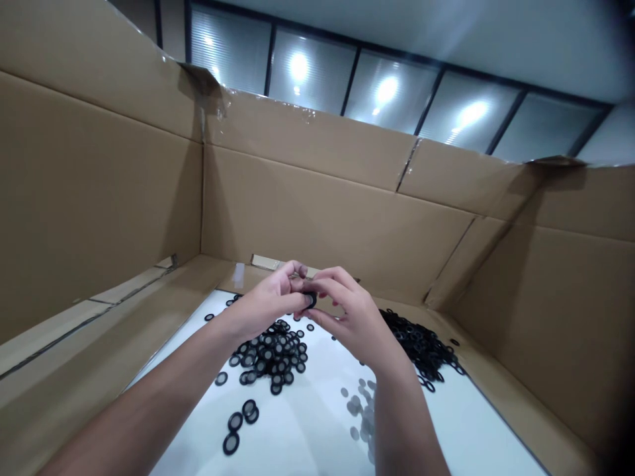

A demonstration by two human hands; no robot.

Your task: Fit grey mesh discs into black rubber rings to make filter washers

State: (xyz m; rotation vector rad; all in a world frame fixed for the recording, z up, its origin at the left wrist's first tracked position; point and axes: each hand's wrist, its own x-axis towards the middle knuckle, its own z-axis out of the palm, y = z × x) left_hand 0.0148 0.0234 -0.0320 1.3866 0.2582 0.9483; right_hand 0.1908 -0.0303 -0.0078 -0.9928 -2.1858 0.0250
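My left hand (276,292) and my right hand (350,309) meet above the white board (307,436). Both are closed in a pinch on one small black ring (312,300), the left thumb pressing at its middle. Whether a disc sits inside it is hidden by the fingers. Below and left of my hands lies a heap of black rings with grey centres (270,354). Beyond my right forearm is a pile of open black rings (421,344). Loose pale grey discs (364,413) are scattered left of that forearm, partly covered by it.
Tall cardboard walls (317,192) enclose the board on the left, back and right. Several black rings with grey centres (231,443) lie apart near the front. Cardboard strips (124,294) run along the left side. Windows (307,66) show above the back wall.
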